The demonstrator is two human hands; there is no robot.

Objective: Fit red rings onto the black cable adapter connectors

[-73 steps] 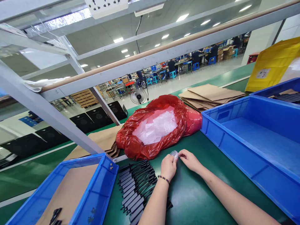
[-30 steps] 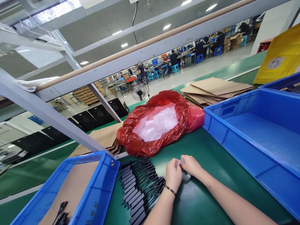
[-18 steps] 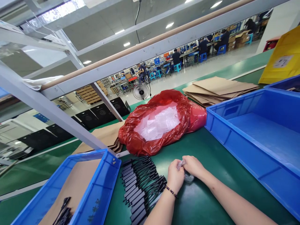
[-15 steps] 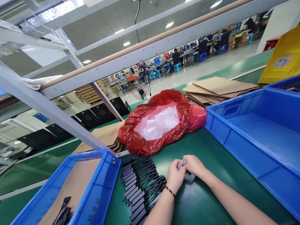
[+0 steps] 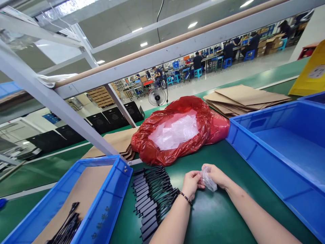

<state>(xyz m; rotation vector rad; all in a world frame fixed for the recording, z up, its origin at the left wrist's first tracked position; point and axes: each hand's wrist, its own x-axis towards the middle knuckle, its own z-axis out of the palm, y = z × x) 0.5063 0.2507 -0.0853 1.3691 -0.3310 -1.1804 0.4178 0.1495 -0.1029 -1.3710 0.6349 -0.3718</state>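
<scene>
A crumpled clear plastic bag [image 5: 209,182] is held between my two hands above the green tabletop. My left hand [image 5: 191,184], with a beaded bracelet at the wrist, pinches the bag's left edge. On the other side, my right hand [image 5: 217,175] grips the top of the bag with closed fingers. Whether anything is inside the bag I cannot make out. Left of my hands lies a row of black adapters with cables [image 5: 149,203]. Behind them sits an open red plastic sack [image 5: 175,156] full of clear plastic bags [image 5: 175,132].
A blue bin [image 5: 111,193] at left holds cardboard and black cables [image 5: 68,223]. Another blue bin [image 5: 269,156] stands at right. Brown cardboard sheets [image 5: 243,96] lie behind the sack. A metal frame post [image 5: 71,105] slants across the left, and people sit in the background.
The plastic bag has come up between my hands and shows more openly, hanging toward the right hand. My hands have moved slightly apart. The view has shifted a little.
</scene>
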